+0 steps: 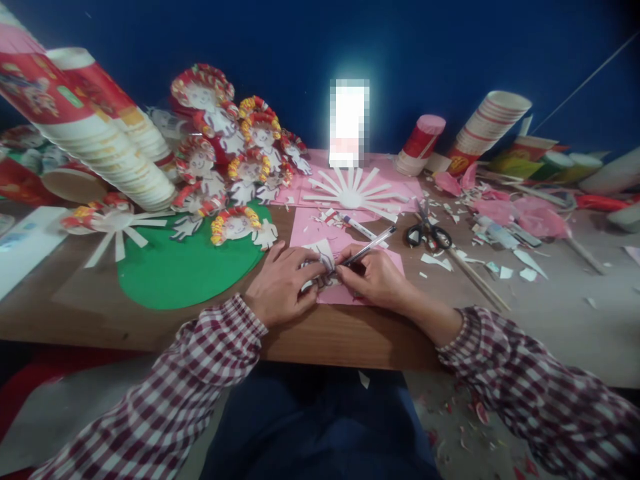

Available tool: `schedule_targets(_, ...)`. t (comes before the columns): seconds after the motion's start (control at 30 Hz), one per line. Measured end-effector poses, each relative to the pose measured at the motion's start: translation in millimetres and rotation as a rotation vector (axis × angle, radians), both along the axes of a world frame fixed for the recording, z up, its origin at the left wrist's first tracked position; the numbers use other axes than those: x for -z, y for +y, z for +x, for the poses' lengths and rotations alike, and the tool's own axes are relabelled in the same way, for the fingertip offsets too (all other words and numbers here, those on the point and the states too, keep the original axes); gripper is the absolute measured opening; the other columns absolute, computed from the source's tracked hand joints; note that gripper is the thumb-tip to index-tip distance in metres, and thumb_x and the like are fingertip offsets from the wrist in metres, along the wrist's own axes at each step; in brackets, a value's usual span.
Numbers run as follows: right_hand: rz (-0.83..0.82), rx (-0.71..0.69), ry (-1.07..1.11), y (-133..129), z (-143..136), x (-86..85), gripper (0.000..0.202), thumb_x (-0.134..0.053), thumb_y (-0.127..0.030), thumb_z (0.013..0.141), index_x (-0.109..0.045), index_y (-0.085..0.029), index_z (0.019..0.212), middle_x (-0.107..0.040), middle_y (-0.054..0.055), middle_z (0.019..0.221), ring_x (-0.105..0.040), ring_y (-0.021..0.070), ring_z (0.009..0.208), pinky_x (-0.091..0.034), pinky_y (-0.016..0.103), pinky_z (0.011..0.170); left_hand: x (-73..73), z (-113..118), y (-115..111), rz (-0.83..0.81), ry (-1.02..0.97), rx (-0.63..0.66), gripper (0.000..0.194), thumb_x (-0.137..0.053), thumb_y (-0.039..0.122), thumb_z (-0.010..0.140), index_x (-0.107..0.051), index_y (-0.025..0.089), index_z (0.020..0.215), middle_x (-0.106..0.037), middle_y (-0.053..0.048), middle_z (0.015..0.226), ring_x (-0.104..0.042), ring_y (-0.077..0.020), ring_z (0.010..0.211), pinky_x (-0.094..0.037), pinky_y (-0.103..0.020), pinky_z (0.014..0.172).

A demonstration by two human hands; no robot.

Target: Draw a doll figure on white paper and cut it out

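Inking step in hand, looks like: right hand (373,272) pinches pen (371,245), its tip end down at white paper piece (323,251) on pink sheet (306,230), near edge, middle. Left hand (281,283) lies over piece's left side, fingers bent; pinch or just press, can't tell. Next stroke calls for steady paper, light pen control.

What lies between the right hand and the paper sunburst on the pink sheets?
In the head view, a marker on pink paper, plus part of the held pen.
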State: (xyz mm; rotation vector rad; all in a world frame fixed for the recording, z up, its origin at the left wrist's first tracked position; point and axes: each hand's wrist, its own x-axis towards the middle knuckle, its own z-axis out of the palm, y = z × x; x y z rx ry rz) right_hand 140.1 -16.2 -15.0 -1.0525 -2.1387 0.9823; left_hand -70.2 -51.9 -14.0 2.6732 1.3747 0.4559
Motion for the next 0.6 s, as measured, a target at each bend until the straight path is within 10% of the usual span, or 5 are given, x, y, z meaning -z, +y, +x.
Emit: schedule_targets(0.6, -0.059, -0.028, -0.035, -0.9, -0.1, -3.5, 0.01, -0.052, -0.022, 0.084, -0.059, -0.016, 0.087, -0.059, -0.001, 0.065, -0.052, 0.0109, 0.056, -0.039, 0.022, 0.055, 0.5, -0.1, -0.4, 0.005, -0.002, -0.002, 0.035, -0.051, 0.027, 0.08, -0.06, 0.023, 0.114, -0.058, -0.008, 0.118, -0.053, -0.0263, 0.109, -0.024, -0.053, 0.105)
